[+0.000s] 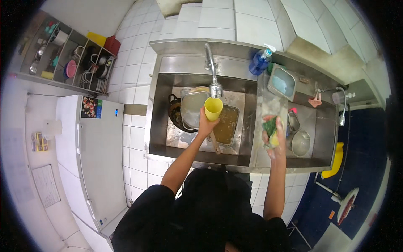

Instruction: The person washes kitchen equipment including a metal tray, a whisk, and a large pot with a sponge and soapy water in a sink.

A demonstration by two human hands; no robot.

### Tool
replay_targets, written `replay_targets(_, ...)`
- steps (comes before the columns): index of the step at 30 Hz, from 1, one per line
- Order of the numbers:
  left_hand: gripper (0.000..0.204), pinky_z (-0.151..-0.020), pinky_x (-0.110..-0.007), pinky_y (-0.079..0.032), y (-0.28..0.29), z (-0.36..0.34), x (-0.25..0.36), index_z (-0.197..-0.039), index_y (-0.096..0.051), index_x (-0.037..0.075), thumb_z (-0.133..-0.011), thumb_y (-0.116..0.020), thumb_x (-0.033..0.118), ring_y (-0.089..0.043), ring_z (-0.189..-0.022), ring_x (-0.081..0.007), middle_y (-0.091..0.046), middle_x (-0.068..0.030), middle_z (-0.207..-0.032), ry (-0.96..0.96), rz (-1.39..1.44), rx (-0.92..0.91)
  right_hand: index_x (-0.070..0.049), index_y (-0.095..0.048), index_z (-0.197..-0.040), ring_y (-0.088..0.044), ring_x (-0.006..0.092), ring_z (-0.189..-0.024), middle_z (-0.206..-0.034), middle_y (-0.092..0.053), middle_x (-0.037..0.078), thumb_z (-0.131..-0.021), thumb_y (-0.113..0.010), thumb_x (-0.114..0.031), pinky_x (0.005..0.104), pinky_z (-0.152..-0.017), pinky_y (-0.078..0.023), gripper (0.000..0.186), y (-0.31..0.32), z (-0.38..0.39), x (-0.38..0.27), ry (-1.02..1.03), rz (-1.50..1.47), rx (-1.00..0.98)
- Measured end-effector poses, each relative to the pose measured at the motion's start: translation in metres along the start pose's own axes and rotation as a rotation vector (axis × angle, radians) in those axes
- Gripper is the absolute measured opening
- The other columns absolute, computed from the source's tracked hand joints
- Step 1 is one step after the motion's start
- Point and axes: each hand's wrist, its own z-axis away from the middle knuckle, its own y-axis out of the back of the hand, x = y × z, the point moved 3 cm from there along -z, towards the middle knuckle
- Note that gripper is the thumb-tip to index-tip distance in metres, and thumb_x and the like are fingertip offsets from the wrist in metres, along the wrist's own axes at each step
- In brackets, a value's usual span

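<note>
My left hand (206, 124) is closed round a yellow cup (213, 108), which it holds just below the spout of the faucet (215, 89) over the left sink basin. Over the ledge between the two basins, my right hand (275, 138) grips a green and yellow sponge (270, 131) with suds on it. Beneath the cup, in the left basin, lie a rectangular metal tray (228, 126) with murky water, a pale rectangular container (195, 110) and a dark wok-like pan (174, 111) partly under that container. A wooden handle (215, 143) sticks out near my left wrist.
Behind the ledge stand a blue pump bottle (260, 62) and a tub of bluish liquid (282, 82). The right basin holds a round metal bowl (300, 143), with a second faucet (342, 117) at its far right. A white refrigerator (100, 147) and a dish rack (71, 59) are to the left.
</note>
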Motion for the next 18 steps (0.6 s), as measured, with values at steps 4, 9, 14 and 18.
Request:
replay_targets(4,0.072,-0.095,-0.039,-0.047,0.007,-0.035,-0.014,-0.131,-0.037,0.004,-0.072,-0.08,0.007,-0.058,-0.112,-0.0291,-0.059,-0.016,-0.119,0.019,0.016,-0.002,-0.008,-0.063,-0.102,-0.048,0.0062,-0.053,-0.091,-0.063,0.003,-0.099,-0.052,-0.043,0.0195,-0.043,-0.035,0.036,0.005,0.01,0.02,-0.094,0.044,0.077)
replay_targets(9,0.076,-0.092,-0.043,-0.048,-0.006,-0.059,-0.036,-0.133,-0.04,0.004,-0.071,-0.083,0.012,-0.058,-0.11,-0.0385,-0.059,-0.021,-0.118,-0.08,-0.24,-0.034,-0.008,-0.064,-0.101,-0.048,0.0068,-0.052,-0.089,-0.061,0.003,-0.099,-0.054,-0.041,0.0214,-0.045,-0.038,0.035,0.014,0.014,0.037,-0.102,0.04,0.126)
replay_targets(14,0.071,-0.088,-0.045,-0.05,-0.012,-0.062,-0.039,-0.13,-0.043,0.005,-0.071,-0.083,0.011,-0.062,-0.105,-0.0395,-0.063,-0.0197,-0.113,-0.095,-0.302,-0.059,-0.007,-0.064,-0.102,-0.048,0.0081,-0.052,-0.088,-0.06,0.003,-0.098,-0.056,-0.04,0.0222,-0.045,-0.037,0.034,0.027,0.031,0.039,-0.142,0.05,0.155)
replay_targets(18,0.071,-0.09,-0.041,-0.051,-0.011,-0.075,-0.015,-0.129,-0.043,0.006,-0.07,-0.083,0.011,-0.064,-0.106,-0.0339,-0.064,-0.0164,-0.114,-0.027,-0.104,-0.031,-0.007,-0.064,-0.102,-0.049,0.0086,-0.054,-0.087,-0.06,0.003,-0.097,-0.057,-0.04,0.0222,-0.045,-0.036,0.034,0.039,0.039,0.04,-0.147,0.024,0.16)
